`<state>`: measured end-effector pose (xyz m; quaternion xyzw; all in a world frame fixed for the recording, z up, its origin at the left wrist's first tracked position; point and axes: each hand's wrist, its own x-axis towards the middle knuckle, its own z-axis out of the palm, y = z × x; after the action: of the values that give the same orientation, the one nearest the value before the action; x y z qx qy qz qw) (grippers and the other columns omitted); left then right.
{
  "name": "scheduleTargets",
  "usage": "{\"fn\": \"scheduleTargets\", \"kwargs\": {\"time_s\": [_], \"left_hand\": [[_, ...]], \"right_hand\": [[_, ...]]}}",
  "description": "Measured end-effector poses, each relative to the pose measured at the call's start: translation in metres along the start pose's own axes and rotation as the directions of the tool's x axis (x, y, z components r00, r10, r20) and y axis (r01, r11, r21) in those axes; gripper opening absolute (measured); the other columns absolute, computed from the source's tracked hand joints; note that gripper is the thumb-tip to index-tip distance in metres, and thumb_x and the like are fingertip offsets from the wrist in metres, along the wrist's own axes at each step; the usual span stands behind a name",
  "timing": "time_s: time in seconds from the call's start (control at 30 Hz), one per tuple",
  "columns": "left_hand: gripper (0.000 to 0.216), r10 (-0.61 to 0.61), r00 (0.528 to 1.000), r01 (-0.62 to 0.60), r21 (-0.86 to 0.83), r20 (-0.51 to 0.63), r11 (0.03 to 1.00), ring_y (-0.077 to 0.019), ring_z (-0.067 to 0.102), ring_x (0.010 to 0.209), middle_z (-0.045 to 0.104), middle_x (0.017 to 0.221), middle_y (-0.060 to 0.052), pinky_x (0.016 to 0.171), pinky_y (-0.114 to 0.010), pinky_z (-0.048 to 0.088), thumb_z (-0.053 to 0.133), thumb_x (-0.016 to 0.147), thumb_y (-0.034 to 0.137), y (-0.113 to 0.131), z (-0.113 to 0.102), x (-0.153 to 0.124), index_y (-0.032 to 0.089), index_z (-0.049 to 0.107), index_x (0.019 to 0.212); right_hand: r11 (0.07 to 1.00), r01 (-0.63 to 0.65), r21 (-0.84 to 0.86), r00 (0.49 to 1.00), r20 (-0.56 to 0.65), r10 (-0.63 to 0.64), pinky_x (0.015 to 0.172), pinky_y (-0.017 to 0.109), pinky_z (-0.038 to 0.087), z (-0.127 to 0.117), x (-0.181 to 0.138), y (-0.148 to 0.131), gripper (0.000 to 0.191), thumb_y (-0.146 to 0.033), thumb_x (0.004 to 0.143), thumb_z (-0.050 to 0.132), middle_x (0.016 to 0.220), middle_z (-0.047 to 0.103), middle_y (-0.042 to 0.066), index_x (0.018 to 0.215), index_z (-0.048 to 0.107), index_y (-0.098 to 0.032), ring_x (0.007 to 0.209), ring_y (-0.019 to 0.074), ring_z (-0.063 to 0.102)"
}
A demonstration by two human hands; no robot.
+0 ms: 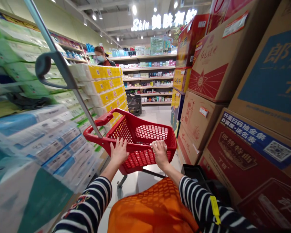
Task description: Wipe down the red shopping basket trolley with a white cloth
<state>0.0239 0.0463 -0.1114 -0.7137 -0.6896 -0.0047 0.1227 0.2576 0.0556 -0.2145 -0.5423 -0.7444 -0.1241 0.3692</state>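
A red plastic shopping cart [157, 132] with perforated walls stands in front of me, side-on, and no goods show in its basket. My left hand [119, 151] rests on the near rim with its fingers spread and stretched out. Farther right on the same rim, my right hand [160, 153] is closed on a crumpled white cloth or tissue [163, 143], mostly hidden under the fingers. From the cart's left end a metal pole [86, 108] with a grey grip [44, 69] rises at a slant, away from both hands.
Packs of paper goods [104, 85] are stacked on the left. Large printed cartons [206, 68] line the right side. Ahead are cosmetics shelves [150, 76] and a black basket [134, 103]. A masked person [103, 58] stands behind the yellow-and-white packs.
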Motion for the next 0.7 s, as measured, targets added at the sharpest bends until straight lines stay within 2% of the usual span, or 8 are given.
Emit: {"fn": "scheduleTargets", "kwargs": {"time_s": [0.1, 0.17, 0.23, 0.33, 0.4, 0.5, 0.63, 0.7], "left_hand": [[0.067, -0.002, 1.0, 0.001, 0.022, 0.019, 1.0, -0.0298, 0.01, 0.137, 0.023, 0.147, -0.012, 0.105, -0.061, 0.011, 0.048, 0.075, 0.033, 0.004, -0.004, -0.001, 0.016, 0.03, 0.138], [0.067, 0.001, 1.0, -0.001, 0.032, 0.024, 0.999, -0.03, 0.011, 0.136, 0.023, 0.147, -0.012, 0.104, -0.061, 0.012, 0.047, 0.075, 0.03, 0.005, -0.007, -0.001, 0.015, 0.029, 0.138], [0.065, 0.006, 1.0, -0.007, 0.039, 0.022, 0.999, -0.0303, 0.014, 0.136, 0.023, 0.147, -0.012, 0.104, -0.06, 0.013, 0.046, 0.076, 0.027, 0.006, -0.009, -0.002, 0.015, 0.029, 0.138], [0.063, 0.002, 1.0, -0.002, 0.045, 0.01, 0.999, -0.0308, 0.018, 0.135, 0.025, 0.146, -0.014, 0.104, -0.059, 0.016, 0.043, 0.076, 0.022, 0.01, -0.01, -0.002, 0.014, 0.031, 0.137], [0.063, -0.006, 1.0, 0.006, 0.04, 0.005, 0.999, -0.0318, 0.018, 0.134, 0.026, 0.146, -0.015, 0.103, -0.058, 0.018, 0.043, 0.076, 0.021, 0.014, -0.011, -0.002, 0.013, 0.031, 0.137], [0.066, -0.01, 1.0, 0.01, 0.028, 0.015, 1.0, -0.0328, 0.016, 0.135, 0.024, 0.147, -0.015, 0.104, -0.058, 0.017, 0.047, 0.075, 0.025, 0.021, -0.013, -0.002, 0.012, 0.03, 0.138], [0.07, 0.007, 0.999, -0.007, 0.017, 0.032, 1.0, -0.0312, 0.012, 0.136, 0.021, 0.148, -0.013, 0.105, -0.058, 0.013, 0.049, 0.075, 0.031, 0.022, -0.014, -0.004, 0.014, 0.027, 0.139], [0.071, 0.021, 1.0, -0.021, 0.014, 0.022, 1.0, -0.0298, 0.011, 0.136, 0.019, 0.149, -0.011, 0.106, -0.057, 0.012, 0.049, 0.075, 0.032, 0.02, -0.014, -0.005, 0.015, 0.026, 0.139]], "right_hand": [[0.984, 0.179, -0.006, 0.984, -0.006, -0.179, 0.106, 0.047, 0.026, 0.007, 0.007, -0.014, 0.039, -0.01, 0.087, 0.04, 0.136, 0.043, 0.008, 0.121, 0.055, -0.023, 0.132, 0.0233, 0.024], [0.979, 0.202, -0.034, 0.979, 0.023, -0.202, 0.104, 0.048, 0.027, -0.001, 0.002, 0.001, 0.041, -0.011, 0.087, 0.04, 0.137, 0.042, 0.005, 0.123, 0.053, -0.026, 0.133, 0.023, 0.023], [0.989, 0.118, -0.087, 0.992, 0.053, -0.114, 0.103, 0.049, 0.029, -0.015, -0.01, 0.03, 0.045, -0.009, 0.087, 0.038, 0.138, 0.04, 0.004, 0.125, 0.05, -0.029, 0.133, 0.0239, 0.022], [0.985, -0.083, -0.152, 0.995, 0.043, 0.09, 0.102, 0.047, 0.031, -0.034, -0.026, 0.073, 0.052, -0.004, 0.083, 0.036, 0.14, 0.038, 0.007, 0.128, 0.047, -0.026, 0.132, 0.0248, 0.024], [0.979, -0.151, -0.138, 0.988, 0.017, 0.155, 0.103, 0.046, 0.03, -0.037, -0.027, 0.083, 0.056, -0.002, 0.079, 0.037, 0.14, 0.036, 0.009, 0.13, 0.045, -0.022, 0.132, 0.0255, 0.024], [0.991, -0.119, -0.058, 0.993, -0.017, 0.118, 0.104, 0.049, 0.028, -0.023, -0.014, 0.059, 0.058, -0.001, 0.075, 0.038, 0.139, 0.037, 0.011, 0.13, 0.045, -0.018, 0.132, 0.0278, 0.021], [0.995, 0.099, 0.019, 0.995, 0.009, -0.099, 0.103, 0.048, 0.027, 0.003, 0.012, 0.002, 0.05, -0.003, 0.079, 0.04, 0.137, 0.038, 0.011, 0.123, 0.053, -0.02, 0.133, 0.0271, 0.02], [0.985, 0.172, 0.003, 0.984, 0.037, -0.172, 0.102, 0.048, 0.028, 0.005, 0.017, -0.006, 0.047, -0.005, 0.081, 0.042, 0.137, 0.039, 0.009, 0.123, 0.054, -0.023, 0.133, 0.0267, 0.02]]}}
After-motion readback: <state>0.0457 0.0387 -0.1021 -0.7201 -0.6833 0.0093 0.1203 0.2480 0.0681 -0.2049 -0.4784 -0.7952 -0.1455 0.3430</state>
